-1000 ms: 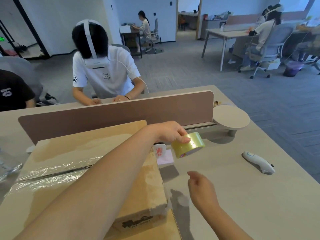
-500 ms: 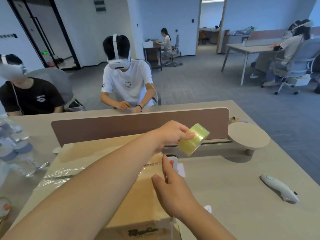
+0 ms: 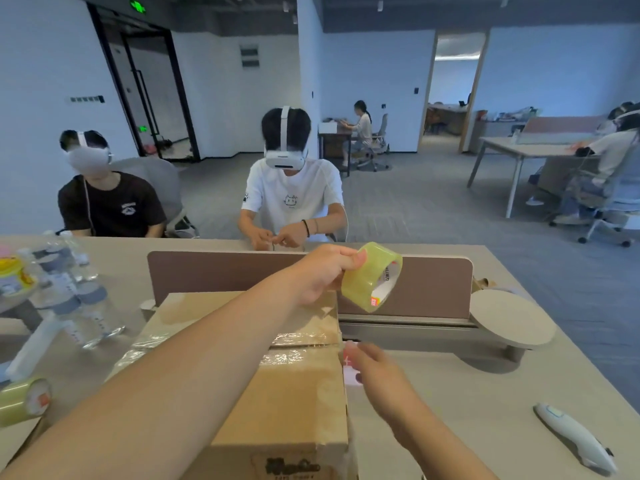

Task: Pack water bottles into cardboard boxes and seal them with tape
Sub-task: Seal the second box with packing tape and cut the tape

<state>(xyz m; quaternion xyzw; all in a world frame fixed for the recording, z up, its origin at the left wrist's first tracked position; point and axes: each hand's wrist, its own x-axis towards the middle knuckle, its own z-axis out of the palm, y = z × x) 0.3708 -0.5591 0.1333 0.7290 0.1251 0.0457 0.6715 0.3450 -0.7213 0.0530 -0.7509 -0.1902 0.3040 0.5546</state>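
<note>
A closed cardboard box (image 3: 294, 403) lies on the desk in front of me, with clear tape (image 3: 294, 341) running along its top seam. My left hand (image 3: 322, 271) reaches across the box and grips a yellowish roll of clear tape (image 3: 372, 277) held in the air past the box's far right corner. My right hand (image 3: 374, 372) is at the box's right edge where the seam ends, fingers extended against the side. Several water bottles (image 3: 69, 299) stand at the left of the desk.
A second tape roll (image 3: 24, 400) lies at the left edge. A white box cutter (image 3: 575, 438) lies on the desk at right. Behind the box stand a brown divider (image 3: 433, 289) and a round shelf (image 3: 512, 320). Two people in headsets sit opposite.
My left hand raised the tape roll higher above the box's far corner. My right hand came from the desk to the box's right edge. The view tilted upward.
</note>
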